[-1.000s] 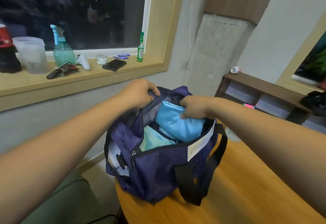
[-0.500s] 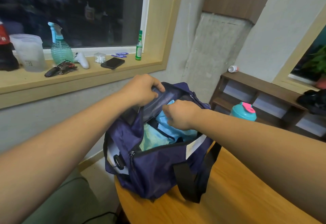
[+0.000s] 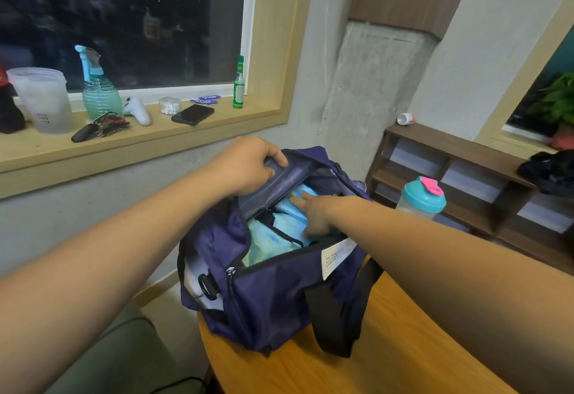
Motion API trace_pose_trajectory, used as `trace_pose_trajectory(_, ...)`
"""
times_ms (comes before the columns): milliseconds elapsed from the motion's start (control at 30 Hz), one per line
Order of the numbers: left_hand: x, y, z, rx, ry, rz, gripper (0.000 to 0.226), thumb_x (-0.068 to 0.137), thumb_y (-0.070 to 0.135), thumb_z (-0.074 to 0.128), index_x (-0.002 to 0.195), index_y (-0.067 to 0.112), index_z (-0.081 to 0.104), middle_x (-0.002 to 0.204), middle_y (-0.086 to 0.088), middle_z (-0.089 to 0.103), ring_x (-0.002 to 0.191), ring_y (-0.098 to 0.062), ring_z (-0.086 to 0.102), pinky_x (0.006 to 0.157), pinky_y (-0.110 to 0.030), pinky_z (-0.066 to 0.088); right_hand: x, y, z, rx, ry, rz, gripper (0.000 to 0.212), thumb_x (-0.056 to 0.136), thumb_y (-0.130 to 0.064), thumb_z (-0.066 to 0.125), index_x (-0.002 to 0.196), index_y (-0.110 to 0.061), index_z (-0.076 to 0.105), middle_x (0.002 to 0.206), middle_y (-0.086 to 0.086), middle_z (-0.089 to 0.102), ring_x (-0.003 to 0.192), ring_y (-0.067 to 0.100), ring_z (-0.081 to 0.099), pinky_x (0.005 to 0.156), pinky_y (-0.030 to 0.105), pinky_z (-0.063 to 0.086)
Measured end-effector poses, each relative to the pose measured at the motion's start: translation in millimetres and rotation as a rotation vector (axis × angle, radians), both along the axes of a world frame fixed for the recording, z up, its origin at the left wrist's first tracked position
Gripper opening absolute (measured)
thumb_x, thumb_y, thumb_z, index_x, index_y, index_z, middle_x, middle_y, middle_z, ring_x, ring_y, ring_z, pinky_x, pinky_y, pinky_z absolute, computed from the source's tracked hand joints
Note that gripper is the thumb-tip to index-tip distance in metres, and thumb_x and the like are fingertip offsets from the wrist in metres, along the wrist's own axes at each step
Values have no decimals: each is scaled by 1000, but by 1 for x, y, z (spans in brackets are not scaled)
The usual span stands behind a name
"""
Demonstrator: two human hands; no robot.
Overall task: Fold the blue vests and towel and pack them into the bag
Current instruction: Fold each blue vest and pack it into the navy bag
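Note:
A dark purple duffel bag (image 3: 273,300) stands unzipped on the round wooden table (image 3: 388,362). My left hand (image 3: 248,165) grips the far flap of the opening and holds it up. Inside lie folded light blue vests (image 3: 287,222) with black trim, and a paler turquoise towel (image 3: 264,246) sits at the near side. My right hand (image 3: 313,212) is inside the opening, fingers straight and pressing down on the blue fabric. How much cloth lies deeper in the bag is hidden.
A teal-lidded shaker bottle (image 3: 421,198) stands behind the bag on the right. A windowsill (image 3: 139,139) holds a spray bottle (image 3: 97,89), cup, keys, phone (image 3: 192,114) and small green bottle. A low wooden shelf (image 3: 466,182) runs along the right wall.
My right hand went from gripping the folded blue fabric above the opening to pushing it down inside with flattened fingers. My left hand kept hold of the flap.

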State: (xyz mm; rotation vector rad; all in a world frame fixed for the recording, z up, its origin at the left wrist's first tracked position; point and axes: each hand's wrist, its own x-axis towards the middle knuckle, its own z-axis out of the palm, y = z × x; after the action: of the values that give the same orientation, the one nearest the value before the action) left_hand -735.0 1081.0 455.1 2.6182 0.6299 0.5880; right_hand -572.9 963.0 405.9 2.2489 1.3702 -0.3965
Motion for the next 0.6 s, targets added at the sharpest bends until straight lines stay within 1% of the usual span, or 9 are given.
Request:
trace_pose_trajectory(67,0,0,-1,9,4,-1,32,96,16,71,121,35,77,118,1,73,104,-18,64,83,-22,41,-1,-1,4,59,-29,12,96,103,-37,65,170,-25,-3,178,7,-3,152,36,39,113,42,44)
trace_pose_trajectory(100,1,1,-2,12,6,-2,32,96,17,71,121,35,77,119,1,73,105,-18,64,84,-22,41,-3,-1,6,82,-69,17,86,102,-36,64,170,-21,12,175,11,17,145,37,47,111,43,47)
trace_pose_trajectory(167,2,2,-2,22,10,-7,32,96,16,70,121,34,77,119,1,73,105,-19,64,83,-22,40,-10,-5,12,88,-163,29,52,101,-31,62,149,-15,48,145,12,56,119,33,63,100,44,54)
trace_pose_trajectory(200,3,2,-2,27,12,-9,32,96,15,70,122,34,77,120,1,73,105,-19,64,83,-22,40,-15,-7,13,59,-205,28,38,101,-27,60,137,-14,58,132,10,63,108,30,65,94,41,56)
trace_pose_trajectory(267,4,2,-2,36,20,-9,32,97,14,69,122,33,77,120,0,73,105,-19,63,83,-22,39,-22,-12,12,-29,-208,0,30,104,-24,56,129,-11,66,126,9,67,95,26,62,86,36,53)
trace_pose_trajectory(333,4,2,-3,39,31,-5,33,97,14,69,123,32,77,121,-1,72,107,-21,64,84,-23,41,-25,-16,10,-68,-152,-51,33,107,-25,52,131,-8,67,131,11,66,94,26,56,84,35,47)
trace_pose_trajectory(400,4,1,-6,36,55,-2,33,97,14,68,123,32,76,124,-1,72,110,-22,64,89,-24,44,-26,-20,10,-46,-121,-99,37,109,-27,50,135,-6,64,137,13,63,101,28,57,91,38,48)
trace_pose_trajectory(500,3,-1,-8,47,85,2,35,96,14,68,124,32,75,126,-2,72,113,-23,64,93,-25,45,-30,-22,13,-14,-90,-139,42,111,-24,45,144,2,53,145,19,54,133,36,51,113,44,38)
trace_pose_trajectory(600,1,-4,-2,46,74,-3,34,96,16,67,127,29,74,126,0,72,114,-22,63,88,-24,42,-35,-27,25,97,-54,-108,43,109,-24,48,145,1,50,144,18,56,128,34,55,102,42,44)
